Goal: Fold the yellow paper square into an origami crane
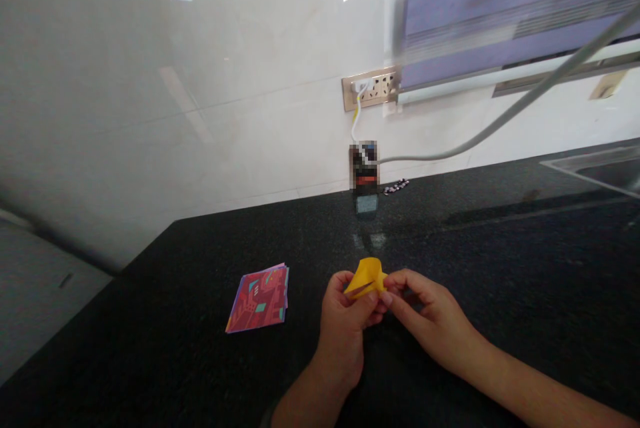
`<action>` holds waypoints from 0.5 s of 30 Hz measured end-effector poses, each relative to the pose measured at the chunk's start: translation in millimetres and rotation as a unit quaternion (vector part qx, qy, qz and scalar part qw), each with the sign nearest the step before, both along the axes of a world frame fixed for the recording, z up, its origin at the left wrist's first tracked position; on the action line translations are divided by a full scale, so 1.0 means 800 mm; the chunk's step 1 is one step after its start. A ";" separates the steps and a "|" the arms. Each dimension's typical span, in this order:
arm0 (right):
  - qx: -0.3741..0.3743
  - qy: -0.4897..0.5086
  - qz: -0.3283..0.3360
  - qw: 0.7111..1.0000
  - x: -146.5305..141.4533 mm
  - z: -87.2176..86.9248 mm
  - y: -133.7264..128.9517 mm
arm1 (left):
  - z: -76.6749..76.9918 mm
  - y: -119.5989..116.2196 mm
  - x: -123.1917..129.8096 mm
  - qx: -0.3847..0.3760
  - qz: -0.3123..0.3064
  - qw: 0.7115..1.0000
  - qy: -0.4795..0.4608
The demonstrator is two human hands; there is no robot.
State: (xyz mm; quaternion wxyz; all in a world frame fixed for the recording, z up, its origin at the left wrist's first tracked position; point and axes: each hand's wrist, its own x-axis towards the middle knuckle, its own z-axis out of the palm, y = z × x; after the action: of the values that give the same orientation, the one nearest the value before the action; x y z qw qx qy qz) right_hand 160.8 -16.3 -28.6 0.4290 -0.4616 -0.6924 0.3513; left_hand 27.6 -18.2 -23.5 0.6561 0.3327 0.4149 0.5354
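A small piece of folded yellow paper [369,273] is held up between my two hands over the dark countertop. My left hand [345,311] grips it from the left, the thumb pressed across its lower front. At its right edge, my right hand [423,298] pinches the paper between thumb and index finger. A dark slit or fold line crosses the paper's front. To the left of my hands lies a stack of printed paper sheets [260,299], the top one red and pink with teal shapes.
The black speckled countertop [200,361] meets a pale wall. Against the wall stands a blurred phone-like device [365,168] on a cable, with a beaded strap [397,187] beside it. A socket panel [370,88] is above; a grey hose [500,125] crosses at right.
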 end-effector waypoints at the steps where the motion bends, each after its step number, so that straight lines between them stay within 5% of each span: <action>1: 0.003 -0.003 0.001 1.000 0.000 0.001 0.000 | 0.000 0.000 0.000 0.007 0.000 1.000 0.014; 8: 0.009 -0.032 0.010 0.999 0.002 0.007 0.002 | 0.007 -0.002 -0.003 0.039 -0.054 0.994 0.086; 15: -0.017 -0.013 -0.007 1.000 0.005 0.002 0.008 | 0.003 0.001 -0.006 0.007 -0.068 0.997 0.044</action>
State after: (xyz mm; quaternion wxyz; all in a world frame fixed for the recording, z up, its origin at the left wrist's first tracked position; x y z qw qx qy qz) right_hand 164.9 -10.0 -27.4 0.4151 -0.4781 -0.6884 0.3538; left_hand 23.2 -17.8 -20.8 0.6695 0.3879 0.4158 0.4778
